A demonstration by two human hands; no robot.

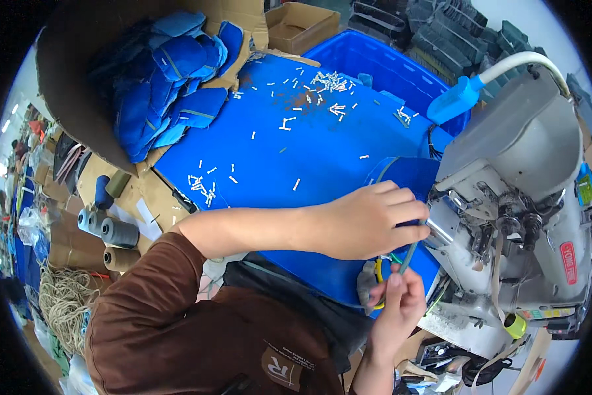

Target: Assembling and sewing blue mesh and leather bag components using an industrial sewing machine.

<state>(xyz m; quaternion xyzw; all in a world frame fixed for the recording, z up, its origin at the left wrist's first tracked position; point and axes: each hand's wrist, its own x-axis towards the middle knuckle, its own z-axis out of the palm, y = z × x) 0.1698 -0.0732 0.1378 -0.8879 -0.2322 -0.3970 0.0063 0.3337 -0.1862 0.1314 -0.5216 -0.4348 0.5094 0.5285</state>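
Strip (408, 258) is pinched by right grip (401, 299) beside machine (490, 158) with one lettered red label (568, 263); left grip (368, 220) cannot be judged.

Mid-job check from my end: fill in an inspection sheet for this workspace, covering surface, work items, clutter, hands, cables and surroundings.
Surface: blue tabletop, with a brownish stain toward its far side.
Work items: thin grey-green strip between the hands; dark blue piece beside the grey machine.
Clutter: small white pieces scattered and in loose clusters on the tabletop.
Hands: right hand pinches the strip; left hand is at its upper end, grip unclear.
Cables: black cable near the machine; its ends can't be traced.
Surroundings: stacked blue pieces and thread cones at left; blue crate beyond the tabletop.
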